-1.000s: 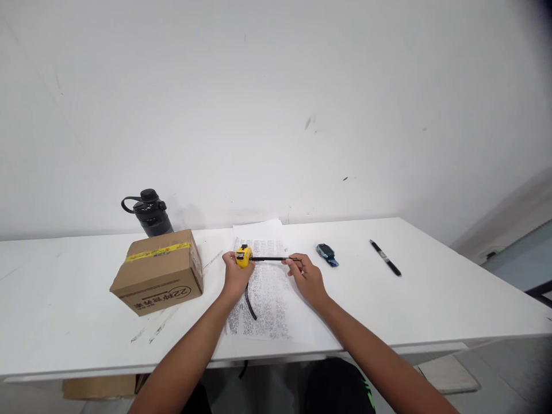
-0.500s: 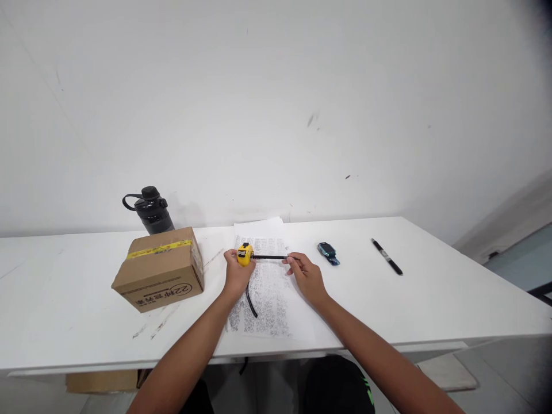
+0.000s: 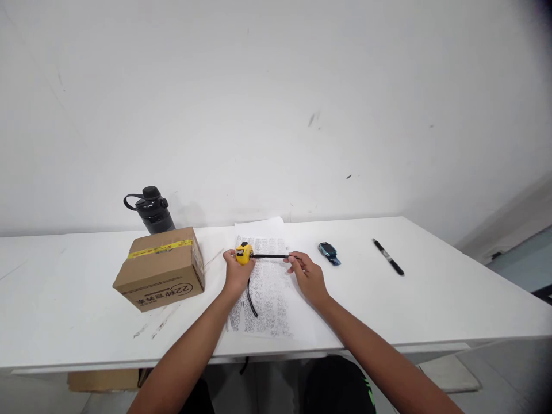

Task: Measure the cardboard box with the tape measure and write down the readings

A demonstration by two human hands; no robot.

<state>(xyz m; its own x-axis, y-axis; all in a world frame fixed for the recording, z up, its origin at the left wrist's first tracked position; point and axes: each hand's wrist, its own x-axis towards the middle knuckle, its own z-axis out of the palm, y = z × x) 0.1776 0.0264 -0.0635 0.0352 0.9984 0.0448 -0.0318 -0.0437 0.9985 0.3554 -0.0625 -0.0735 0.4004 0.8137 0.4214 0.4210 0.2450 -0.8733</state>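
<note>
My left hand (image 3: 237,275) is closed around a yellow tape measure (image 3: 244,253) with black parts, held over the printed paper sheets (image 3: 269,305). From the mouth of its case a thin black strip (image 3: 269,256) runs straight to the right. The fingertips of my right hand (image 3: 308,276) pinch the far end of this strip. Whether it is the tape's blade or a slim rod lying along it, I cannot tell. A black wrist strap (image 3: 251,300) hangs from the tape measure and curves over the print.
To the left stands a taped cardboard box (image 3: 161,270), with a black water bottle (image 3: 154,213) behind it. A small teal and black gadget (image 3: 329,253) and a black pen (image 3: 388,257) lie at the right on the white table (image 3: 431,305). A white wall rises behind.
The tape measure has tipped slightly in my left hand and sits a touch further left. Both hands keep their hold; the view has shifted a little.
</note>
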